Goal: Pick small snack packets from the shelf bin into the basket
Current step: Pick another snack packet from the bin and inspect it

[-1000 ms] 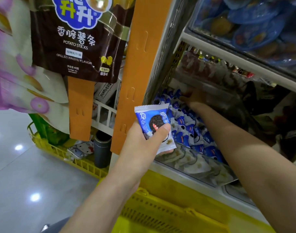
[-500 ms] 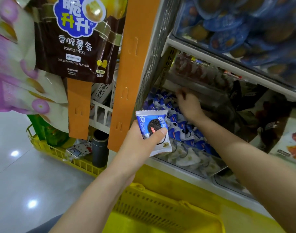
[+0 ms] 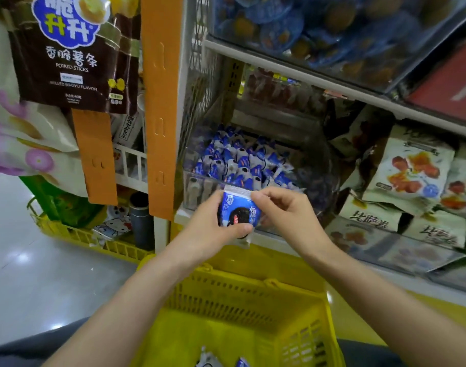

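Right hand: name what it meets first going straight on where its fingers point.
The cookie packet held by the left hand; the right hand seems to pinch its top corner.

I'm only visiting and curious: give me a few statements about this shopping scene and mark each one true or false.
1. The left hand holds a blue snack packet. True.
2. The right hand reaches deep into the shelf bin. False: its fingers pinch the packet's top corner, in front of the bin.
3. The yellow basket is empty. False: at least two packets lie in it.
4. The shelf bin holds many blue packets. True.
5. A brown potato sticks bag hangs at the upper left. True.
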The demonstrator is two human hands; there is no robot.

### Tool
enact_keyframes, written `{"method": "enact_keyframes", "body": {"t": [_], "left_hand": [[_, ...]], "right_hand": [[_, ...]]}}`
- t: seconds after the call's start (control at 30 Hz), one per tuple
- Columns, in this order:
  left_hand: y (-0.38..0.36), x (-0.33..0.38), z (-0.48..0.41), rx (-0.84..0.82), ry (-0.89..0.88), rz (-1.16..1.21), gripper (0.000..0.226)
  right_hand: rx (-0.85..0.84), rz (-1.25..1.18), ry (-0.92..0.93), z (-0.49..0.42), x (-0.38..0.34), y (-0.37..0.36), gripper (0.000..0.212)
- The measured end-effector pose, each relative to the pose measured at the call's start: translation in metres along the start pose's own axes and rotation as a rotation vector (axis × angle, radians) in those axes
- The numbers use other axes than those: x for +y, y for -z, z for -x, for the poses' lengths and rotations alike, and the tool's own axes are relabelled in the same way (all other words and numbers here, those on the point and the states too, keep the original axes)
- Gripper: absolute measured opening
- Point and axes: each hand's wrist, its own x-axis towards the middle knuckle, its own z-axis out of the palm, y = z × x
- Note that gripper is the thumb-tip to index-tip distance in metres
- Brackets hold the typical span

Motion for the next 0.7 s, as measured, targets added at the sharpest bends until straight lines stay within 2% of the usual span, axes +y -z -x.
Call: {"method": "enact_keyframes", "body": {"t": [0.07,0.2,0.33,0.43,0.6,0.7], "left_hand": [[-0.006,-0.002,0.001,0.005,0.005,-0.015,0.033],[-0.015,-0.01,0.004,0.081,0.001,-0.006,0.003],[-0.018,-0.019,0.004,0.113,0.019,-0.066,0.015],[-0.018,-0.024,0.005,0.124,0.046,-0.115,0.02],[-0.022,-0.026,0.006,0.107,0.1,-0.176,0.02],[-0.024,-0.024,0.007,0.093,0.117,-0.151,0.018]], "right_hand": [[0.044,-0.111,-0.074,0.006,0.01,0.001,0.017],[0.077,-0.131,-0.08,0.02,0.029,-0.003,0.021],[0.03,-0.161,-0.065,0.03,0.039,-0.009,0.025],[0.006,0.021,0.006,0.033,0.042,-0.009,0.021],[0.058,0.459,0.249,0.037,0.048,-0.003,0.003],[0.068,0.477,0.289,0.037,0.048,0.0,0.004]]}}
